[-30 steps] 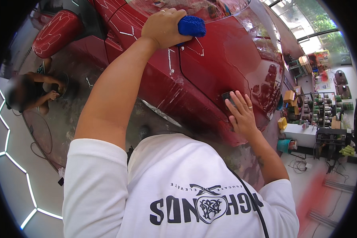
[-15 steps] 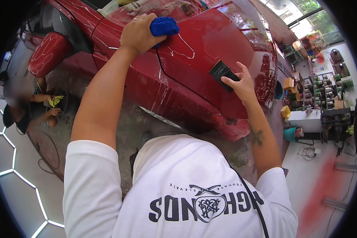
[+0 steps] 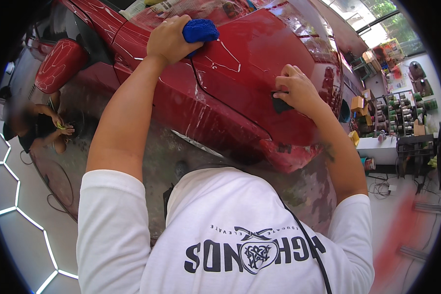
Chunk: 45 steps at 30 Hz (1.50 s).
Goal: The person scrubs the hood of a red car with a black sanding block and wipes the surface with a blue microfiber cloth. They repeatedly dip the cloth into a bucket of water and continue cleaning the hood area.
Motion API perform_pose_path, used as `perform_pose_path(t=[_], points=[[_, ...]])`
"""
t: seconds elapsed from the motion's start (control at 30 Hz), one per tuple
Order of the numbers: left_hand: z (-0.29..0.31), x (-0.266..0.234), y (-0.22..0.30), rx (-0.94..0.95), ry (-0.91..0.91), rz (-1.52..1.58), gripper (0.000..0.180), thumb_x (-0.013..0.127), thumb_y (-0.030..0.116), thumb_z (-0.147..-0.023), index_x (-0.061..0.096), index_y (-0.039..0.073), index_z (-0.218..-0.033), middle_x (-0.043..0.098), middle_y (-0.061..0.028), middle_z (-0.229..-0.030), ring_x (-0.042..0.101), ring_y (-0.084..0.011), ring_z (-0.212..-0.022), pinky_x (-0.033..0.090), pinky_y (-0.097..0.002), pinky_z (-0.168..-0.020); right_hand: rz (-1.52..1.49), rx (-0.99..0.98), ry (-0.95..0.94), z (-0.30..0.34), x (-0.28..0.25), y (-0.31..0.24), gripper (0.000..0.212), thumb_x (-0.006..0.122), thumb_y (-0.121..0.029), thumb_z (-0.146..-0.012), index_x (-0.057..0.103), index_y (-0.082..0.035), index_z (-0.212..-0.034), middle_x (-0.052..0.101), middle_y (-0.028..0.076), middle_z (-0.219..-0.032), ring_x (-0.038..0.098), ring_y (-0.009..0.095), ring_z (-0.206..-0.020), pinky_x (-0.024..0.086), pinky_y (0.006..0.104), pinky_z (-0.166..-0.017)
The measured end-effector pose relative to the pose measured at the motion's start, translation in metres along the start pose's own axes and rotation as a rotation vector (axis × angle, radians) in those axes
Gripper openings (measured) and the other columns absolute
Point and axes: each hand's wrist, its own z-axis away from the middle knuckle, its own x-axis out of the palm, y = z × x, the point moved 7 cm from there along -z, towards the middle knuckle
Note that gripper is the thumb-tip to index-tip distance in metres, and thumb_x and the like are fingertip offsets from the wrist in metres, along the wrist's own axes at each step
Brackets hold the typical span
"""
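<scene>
My left hand [image 3: 167,41] grips a bunched blue microfiber cloth [image 3: 201,32] at the far edge of the red car's hood. With closed fingers, my right hand [image 3: 296,90] pinches a piece of black sandpaper [image 3: 280,104] low over the red painted panel [image 3: 250,93]. Only a dark corner of the sandpaper shows below the fingers; the rest is hidden by the hand. Whitish wet streaks run down the car's side below my left hand.
A red side mirror [image 3: 61,66] juts out at the left. Beyond it a co-worker [image 3: 41,120] crouches with a yellow-green cloth. Shelves of cans [image 3: 402,112] and boxes [image 3: 357,105] stand at the right. The red bumper corner [image 3: 289,154] projects toward me.
My right hand has turned over and its fingers have curled around the sandpaper, which was held out flat before. My left hand has shifted slightly left with the cloth.
</scene>
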Motion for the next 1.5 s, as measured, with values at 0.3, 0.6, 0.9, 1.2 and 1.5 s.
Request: perform_pose_path(t=[0.3,0.6,0.9,1.2,1.5], points=[[0.000,0.005,-0.001,0.003,0.011,-0.033,0.054,0.088,0.056,-0.084,0.071,0.017,-0.118,0.076,-0.0116,-0.116,0.076,-0.0377,-0.113,0.062,-0.0535,-0.098,-0.895,0.587,0.254,0.083,-0.009,0.078,0.026,0.087,-0.015,-0.101,0.063,-0.006,-0.095,0.076,0.002,-0.091,0.067,0.007,-0.072,0.055,0.0261,-0.065],[-0.003,-0.002,0.002,-0.022,-0.046,-0.047,0.056,0.094,0.046,-0.082,0.072,0.013,-0.123,0.076,-0.0125,-0.116,0.073,-0.0394,-0.115,0.060,-0.0532,-0.099,-0.109,-0.086,0.426,0.041,0.030,-0.070,0.060,0.059,0.002,-0.100,0.063,-0.017,-0.156,0.062,0.010,-0.162,0.049,0.029,-0.163,0.039,0.0505,-0.132],[0.001,-0.001,0.004,-0.029,-0.032,-0.026,0.057,0.093,0.046,-0.082,0.072,0.014,-0.124,0.076,-0.0127,-0.118,0.073,-0.0400,-0.116,0.060,-0.0531,-0.099,0.376,-0.406,0.183,0.111,0.139,-0.017,0.060,0.064,-0.031,-0.107,0.059,-0.022,-0.166,0.052,-0.002,-0.177,0.036,0.019,-0.170,0.009,0.0590,-0.144],[0.001,-0.001,-0.007,-0.034,-0.011,-0.049,0.055,0.093,0.049,-0.082,0.073,0.015,-0.122,0.077,-0.0120,-0.120,0.075,-0.0400,-0.114,0.061,-0.0536,-0.096,0.336,-0.366,0.077,0.098,0.136,-0.028,0.062,0.068,-0.040,-0.108,0.059,-0.020,-0.166,0.051,-0.001,-0.177,0.034,0.020,-0.171,0.004,0.0607,-0.143],[0.002,-0.020,0.007,0.056,0.012,0.112,0.050,0.093,0.045,-0.082,0.069,0.012,-0.110,0.073,-0.0170,-0.108,0.072,-0.0420,-0.108,0.057,-0.0544,-0.093,0.262,-0.285,0.206,0.042,0.126,-0.084,0.062,0.072,-0.035,-0.106,0.061,-0.021,-0.165,0.052,-0.002,-0.176,0.033,0.019,-0.171,0.003,0.0623,-0.142]])
